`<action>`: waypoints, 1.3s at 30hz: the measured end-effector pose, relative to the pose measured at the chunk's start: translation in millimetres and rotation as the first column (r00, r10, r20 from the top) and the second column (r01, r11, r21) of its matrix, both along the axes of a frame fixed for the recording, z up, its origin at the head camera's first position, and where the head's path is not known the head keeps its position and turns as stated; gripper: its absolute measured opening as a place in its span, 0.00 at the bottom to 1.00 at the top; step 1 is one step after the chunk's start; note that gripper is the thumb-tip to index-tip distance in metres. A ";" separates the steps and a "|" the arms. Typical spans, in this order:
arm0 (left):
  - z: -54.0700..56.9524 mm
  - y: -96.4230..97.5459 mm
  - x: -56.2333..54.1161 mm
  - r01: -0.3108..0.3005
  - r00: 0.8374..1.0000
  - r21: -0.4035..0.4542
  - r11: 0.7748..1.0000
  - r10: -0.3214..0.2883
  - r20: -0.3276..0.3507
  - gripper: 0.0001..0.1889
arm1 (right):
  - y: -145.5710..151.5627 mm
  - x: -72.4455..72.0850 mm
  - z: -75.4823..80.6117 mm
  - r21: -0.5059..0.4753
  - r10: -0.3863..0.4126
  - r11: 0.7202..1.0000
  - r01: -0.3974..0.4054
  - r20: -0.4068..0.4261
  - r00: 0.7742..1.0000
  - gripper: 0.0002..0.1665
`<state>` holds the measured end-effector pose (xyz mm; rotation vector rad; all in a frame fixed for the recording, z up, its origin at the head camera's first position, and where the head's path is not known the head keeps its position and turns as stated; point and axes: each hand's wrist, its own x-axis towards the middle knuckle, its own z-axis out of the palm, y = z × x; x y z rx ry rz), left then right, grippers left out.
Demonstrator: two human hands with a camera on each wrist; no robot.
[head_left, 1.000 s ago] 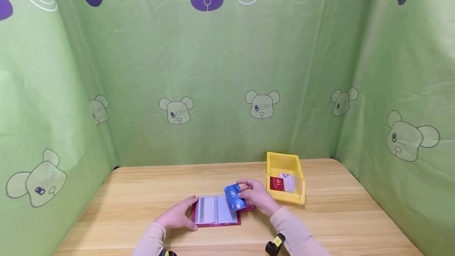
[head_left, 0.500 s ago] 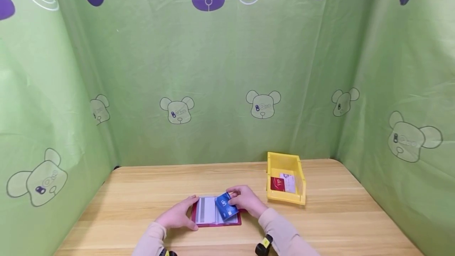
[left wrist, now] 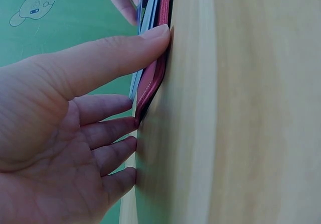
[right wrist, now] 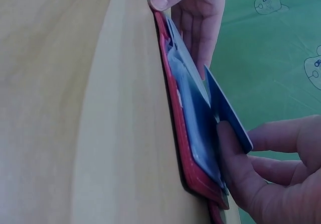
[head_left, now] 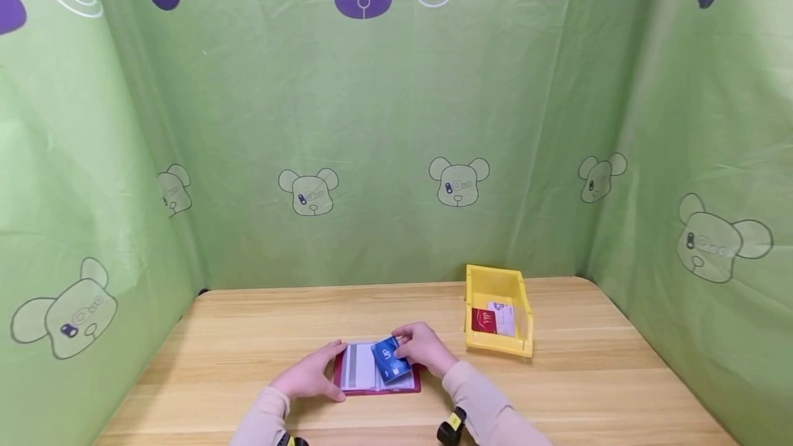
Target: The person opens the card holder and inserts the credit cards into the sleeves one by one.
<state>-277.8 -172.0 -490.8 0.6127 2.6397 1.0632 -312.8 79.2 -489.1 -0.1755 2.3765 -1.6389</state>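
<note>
An open card holder (head_left: 359, 367) with a red cover and clear sleeves lies on the table; a pale card with a grey stripe shows in its left sleeve. My left hand (head_left: 308, 374) holds the holder's left side, thumb at the near corner and fingers at the far one. Between thumb and fingers, my right hand (head_left: 429, 349) pinches a blue card (head_left: 387, 362) marked "VIP". That card is tilted over the right-hand sleeve. In the right wrist view the blue card (right wrist: 225, 111) stands at an angle close to the sleeves; whether its edge is inside one I cannot tell.
A yellow bin (head_left: 498, 343) stands to the right, behind my right hand. Inside it lie a red card (head_left: 484, 321) and a pale card (head_left: 506, 322). Green printed cloth (head_left: 384, 246) hangs behind the wooden table (head_left: 260, 322) and at both sides.
My right hand has carried the blue card left and slightly nearer, from the holder's right edge to over its right-hand sleeve. The left hand has stayed in place.
</note>
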 end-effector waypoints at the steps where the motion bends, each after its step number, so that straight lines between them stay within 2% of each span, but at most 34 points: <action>1: -0.1 0.1 0.1 -0.001 1.000 -0.001 1.000 0.001 0.001 0.52 | -0.8 0.3 0.3 0.007 -0.001 1.000 0.001 -0.005 1.000 0.28; 9: 0.9 0.4 0.4 -0.004 1.000 -0.004 1.000 0.004 0.002 0.52 | -7.0 -1.8 -3.0 0.024 -0.011 1.000 0.012 -0.041 0.999 0.28; 18: 4.6 1.3 2.2 -0.010 1.000 -0.002 1.000 0.010 0.016 0.52 | -16.1 -0.9 -5.1 -0.018 -0.042 0.999 0.042 -0.005 0.999 0.29; 24: 2.7 0.9 1.2 -0.011 1.000 -0.007 1.000 0.011 0.028 0.52 | -22.1 -0.1 -5.4 -0.026 -0.043 0.999 0.043 -0.020 0.999 0.28; 39: 1.8 -0.1 0.8 -0.003 1.000 0.010 1.000 0.003 0.017 0.52 | -32.0 4.8 1.0 0.045 -0.048 0.998 0.049 -0.030 0.998 0.22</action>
